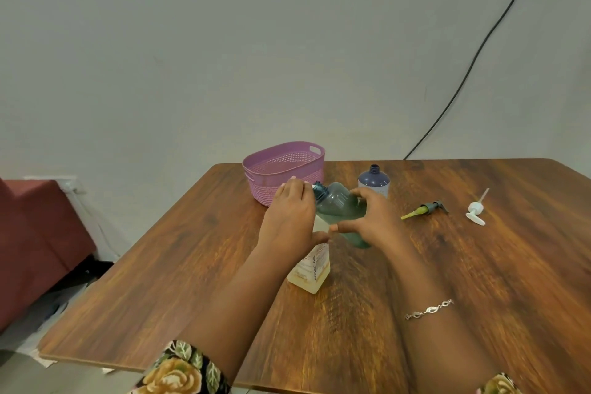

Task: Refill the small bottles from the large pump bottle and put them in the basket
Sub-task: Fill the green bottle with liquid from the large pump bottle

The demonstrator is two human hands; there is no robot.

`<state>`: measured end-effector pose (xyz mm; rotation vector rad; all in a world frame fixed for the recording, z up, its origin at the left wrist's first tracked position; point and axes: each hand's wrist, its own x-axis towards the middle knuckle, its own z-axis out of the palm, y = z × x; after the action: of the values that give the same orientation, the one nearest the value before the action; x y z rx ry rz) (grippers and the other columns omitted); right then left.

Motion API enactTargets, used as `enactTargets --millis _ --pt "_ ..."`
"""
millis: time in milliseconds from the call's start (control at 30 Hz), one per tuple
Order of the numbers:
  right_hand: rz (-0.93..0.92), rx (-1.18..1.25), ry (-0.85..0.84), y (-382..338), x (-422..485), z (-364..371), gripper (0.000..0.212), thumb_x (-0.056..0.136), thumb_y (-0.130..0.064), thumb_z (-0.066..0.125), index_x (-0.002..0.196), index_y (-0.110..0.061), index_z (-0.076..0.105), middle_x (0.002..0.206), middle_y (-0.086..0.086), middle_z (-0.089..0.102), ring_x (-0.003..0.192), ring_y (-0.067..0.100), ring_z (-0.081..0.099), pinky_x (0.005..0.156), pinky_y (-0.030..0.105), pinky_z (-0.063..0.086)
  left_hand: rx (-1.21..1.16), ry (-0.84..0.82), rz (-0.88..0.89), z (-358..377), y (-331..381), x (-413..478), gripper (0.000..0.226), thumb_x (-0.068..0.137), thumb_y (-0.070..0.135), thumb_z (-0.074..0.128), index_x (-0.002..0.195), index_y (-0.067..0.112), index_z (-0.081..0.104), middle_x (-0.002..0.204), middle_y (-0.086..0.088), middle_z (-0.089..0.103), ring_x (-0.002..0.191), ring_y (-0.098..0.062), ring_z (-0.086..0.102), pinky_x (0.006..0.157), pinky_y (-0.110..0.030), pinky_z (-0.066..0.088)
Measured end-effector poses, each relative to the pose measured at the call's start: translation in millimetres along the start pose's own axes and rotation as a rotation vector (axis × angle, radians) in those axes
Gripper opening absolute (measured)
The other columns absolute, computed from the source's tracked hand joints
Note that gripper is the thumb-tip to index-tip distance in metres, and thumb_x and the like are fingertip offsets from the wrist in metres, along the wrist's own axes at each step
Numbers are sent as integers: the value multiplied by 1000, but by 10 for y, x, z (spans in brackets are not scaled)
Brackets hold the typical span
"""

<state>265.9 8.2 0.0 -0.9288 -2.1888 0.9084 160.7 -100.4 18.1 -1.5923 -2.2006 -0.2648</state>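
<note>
My right hand [371,217] grips a translucent green bottle [340,206], tilted with its open neck pointing up and to the left. My left hand [292,217] wraps the top of a clear bottle [311,269] with yellowish liquid that stands on the table; its mouth is hidden by my hand. The green bottle's neck lies against my left hand. A purple basket [284,169] stands behind them, nothing visible inside. A dark blue bottle [373,181] without a cap stands upright to the right of the basket.
Two detached pump heads lie on the wooden table [192,281]: a dark one with a yellow-green tube [425,209] and a white one [476,209]. A black cable [463,80] runs down the wall. A dark red seat [38,233] is at the left.
</note>
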Motion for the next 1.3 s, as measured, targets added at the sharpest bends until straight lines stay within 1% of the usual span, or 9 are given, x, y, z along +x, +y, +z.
enactTargets --millis 100,233,333,467,633,800,1000,1200,1300 --pt "10 -2 -6 29 -20 38 65 64 -25 83 120 -17 51 104 -6 51 92 9 44 75 25 39 17 -3 -6 66 9 -18 85 79 53 64 142 9 28 144 -7 33 134 -21 29 112 -29 23" --pt "20 -16 -11 64 -43 50 67 64 -25 83 122 -16 51 113 -2 55 94 8 43 76 25 38 6 4 -3 85 29 -71 78 81 50 64 139 9 33 138 -5 37 128 -19 34 109 -27 26" --pt "17 2 -5 28 -33 24 67 63 -25 83 121 -16 51 111 -3 54 93 9 44 76 25 38 14 -6 -6 28 34 -39 83 80 53 62 141 8 29 141 -7 34 132 -21 31 111 -29 24" --pt "8 2 3 -17 -5 -23 66 64 -22 83 122 -14 50 113 0 54 94 10 44 79 26 40 14 -4 -2 -51 24 67 80 78 60 59 135 8 36 133 -6 40 125 -19 35 108 -29 27" --pt "9 4 6 27 -22 15 64 64 -25 83 119 -16 52 101 -7 50 92 9 45 76 26 39 18 -34 29 -18 8 55 78 76 55 65 134 10 38 131 -4 42 120 -17 38 105 -27 31" --pt "16 -22 -18 64 -24 28 67 64 -26 83 122 -16 51 110 -3 53 94 9 44 74 25 36 -45 -91 5 -18 10 4 74 75 48 70 133 11 40 130 -3 42 116 -16 41 98 -26 37" --pt "13 15 -14 2 -9 -20 66 65 -23 83 122 -14 51 117 2 55 95 10 44 80 26 40 -61 -92 0 -131 -16 83 78 74 54 67 133 11 41 129 -3 43 116 -16 40 96 -25 37" --pt "14 24 -3 44 -38 16 67 65 -24 83 123 -15 50 117 1 55 94 9 44 75 25 38 -54 -99 10 -101 -36 96 77 70 54 72 129 12 44 125 -1 44 111 -15 42 90 -23 39" --pt "29 30 -16 59 -40 56 66 65 -26 82 123 -16 50 118 0 55 94 9 43 78 26 41 7 -83 37 -77 -24 66 75 74 51 70 131 11 42 128 -3 43 114 -17 42 95 -26 38"
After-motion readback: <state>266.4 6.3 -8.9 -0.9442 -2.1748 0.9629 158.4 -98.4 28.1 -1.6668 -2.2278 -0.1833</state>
